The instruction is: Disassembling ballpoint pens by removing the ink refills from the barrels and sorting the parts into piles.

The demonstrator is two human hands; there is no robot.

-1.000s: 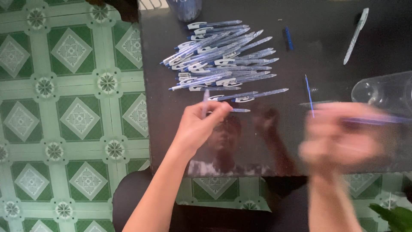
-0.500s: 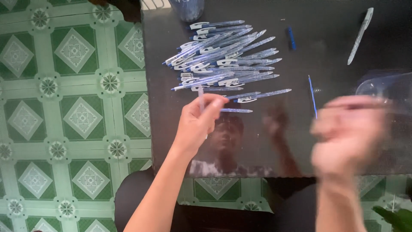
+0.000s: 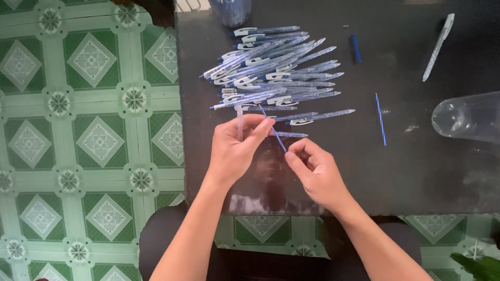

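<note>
The left hand pinches a clear pen barrel, held upright between thumb and fingers. The right hand grips the lower end of a thin blue refill, whose upper end slants toward the left fingertips; both hands are closed on their parts, just beside each other over the table's near-left area.

A pile of pens lies just beyond the hands, running close to the table's left edge. A loose refill lies to the right, with bare dark surface between it and the right hand. A clear cup lies on its side at the right edge. A single pen sits far right, a small blue cap near the pile.

The table is dark and glossy. Green patterned floor tiles spread to the left.
</note>
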